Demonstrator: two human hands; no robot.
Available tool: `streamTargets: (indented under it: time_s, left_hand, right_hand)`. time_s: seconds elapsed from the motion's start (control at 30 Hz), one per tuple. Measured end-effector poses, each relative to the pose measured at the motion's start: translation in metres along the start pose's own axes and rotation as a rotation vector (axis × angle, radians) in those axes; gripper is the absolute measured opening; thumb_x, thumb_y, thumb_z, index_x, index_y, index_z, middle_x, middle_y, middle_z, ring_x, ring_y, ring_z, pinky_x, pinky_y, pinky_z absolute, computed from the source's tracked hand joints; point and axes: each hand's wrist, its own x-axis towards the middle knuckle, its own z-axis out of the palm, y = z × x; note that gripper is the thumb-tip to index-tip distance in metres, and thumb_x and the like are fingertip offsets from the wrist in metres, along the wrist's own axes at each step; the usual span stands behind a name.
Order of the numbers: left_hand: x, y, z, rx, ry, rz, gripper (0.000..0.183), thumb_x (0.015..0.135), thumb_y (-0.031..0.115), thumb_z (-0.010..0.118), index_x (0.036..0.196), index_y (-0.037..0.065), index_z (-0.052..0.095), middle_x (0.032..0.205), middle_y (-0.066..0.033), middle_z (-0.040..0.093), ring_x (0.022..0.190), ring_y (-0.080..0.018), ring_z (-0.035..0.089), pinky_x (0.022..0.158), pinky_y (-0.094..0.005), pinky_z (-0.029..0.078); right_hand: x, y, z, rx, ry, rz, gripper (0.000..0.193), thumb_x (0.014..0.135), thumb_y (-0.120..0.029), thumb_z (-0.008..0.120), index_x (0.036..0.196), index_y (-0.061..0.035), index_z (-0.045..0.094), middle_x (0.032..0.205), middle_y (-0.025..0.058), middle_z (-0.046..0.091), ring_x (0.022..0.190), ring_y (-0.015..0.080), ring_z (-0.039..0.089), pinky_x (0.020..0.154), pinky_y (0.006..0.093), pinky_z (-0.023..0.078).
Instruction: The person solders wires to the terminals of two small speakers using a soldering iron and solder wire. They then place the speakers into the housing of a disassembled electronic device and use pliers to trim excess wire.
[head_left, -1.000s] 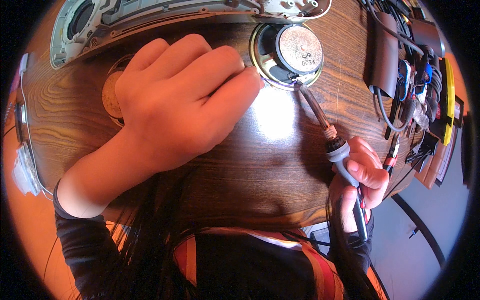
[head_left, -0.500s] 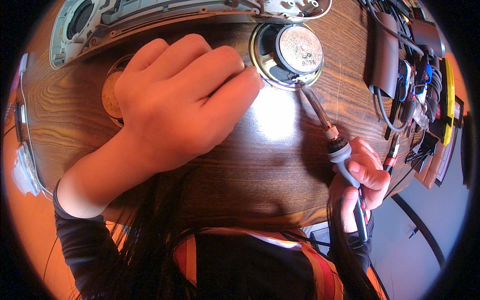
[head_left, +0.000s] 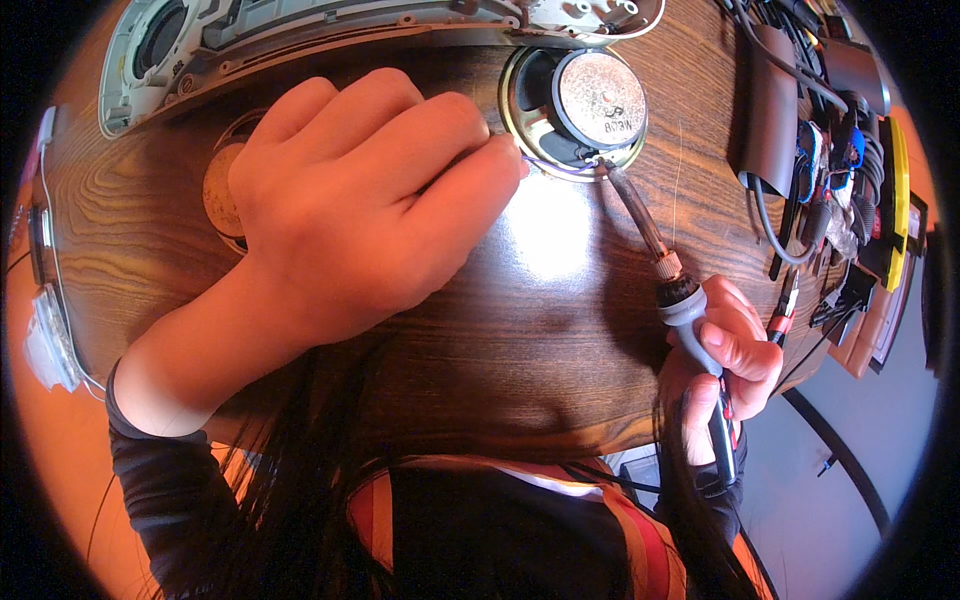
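Observation:
A round speaker lies magnet side up on the dark wooden table, its magnet back speckled with rust. My right hand is wrapped round the grey handle of a soldering iron. The iron's tip meets the terminal at the speaker's near rim. My left hand is closed left of the speaker, thumb and forefinger pinching a thin purple wire that runs to the same terminal. Behind the left hand, a second round speaker lies partly hidden.
A long pale plastic casing stretches across the far side of the table. At the right edge are a dark grey tube-shaped piece, tangled cables, pliers-like tools and a yellow-edged item. A clear plastic bag hangs near the left edge.
The soldering iron and my right hand have shifted very slightly to the right, with the tip still at the terminal. My left hand has not visibly moved.

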Motion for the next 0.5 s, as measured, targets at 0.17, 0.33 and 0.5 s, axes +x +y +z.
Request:
streamTargets:
  time_s: [0.17, 0.33, 0.5]
  left_hand:
    - [-0.0001, -0.0004, 0.0005, -0.005, 0.004, 0.005, 0.025, 0.063, 0.011, 0.078, 0.086, 0.008, 0.070, 0.073, -0.0019, 0.062, 0.060, -0.0163, 0.057, 0.049, -0.0269, 0.036]
    - [0.0001, -0.0003, 0.0005, -0.006, 0.005, 0.004, 0.024, 0.063, 0.011, 0.078, 0.086, 0.008, 0.069, 0.073, -0.0018, 0.062, 0.060, -0.0163, 0.057, 0.049, -0.0270, 0.035]
    - [0.0001, -0.0001, 0.0011, -0.003, 0.009, 0.004, 0.024, 0.064, 0.012, 0.078, 0.086, 0.008, 0.070, 0.073, -0.0019, 0.062, 0.060, -0.0164, 0.057, 0.049, -0.0268, 0.036]
  right_hand:
    - [-0.0020, -0.0017, -0.0017, 0.004, -0.012, 0.011, 0.041, 0.090, -0.043, 0.059, 0.096, -0.0030, 0.051, 0.072, 0.0120, 0.056, 0.066, 0.0221, 0.053, 0.065, 0.0369, 0.043]
    - [-0.0017, -0.0051, -0.0065, -0.035, -0.064, 0.033, 0.040, 0.090, -0.042, 0.059, 0.097, -0.0033, 0.051, 0.071, 0.0124, 0.056, 0.070, 0.0238, 0.054, 0.068, 0.0385, 0.044]
    - [-0.0014, -0.0042, -0.0034, -0.074, -0.036, 0.014, 0.040, 0.090, -0.043, 0.059, 0.097, -0.0038, 0.051, 0.070, 0.0120, 0.056, 0.068, 0.0230, 0.053, 0.067, 0.0370, 0.043]
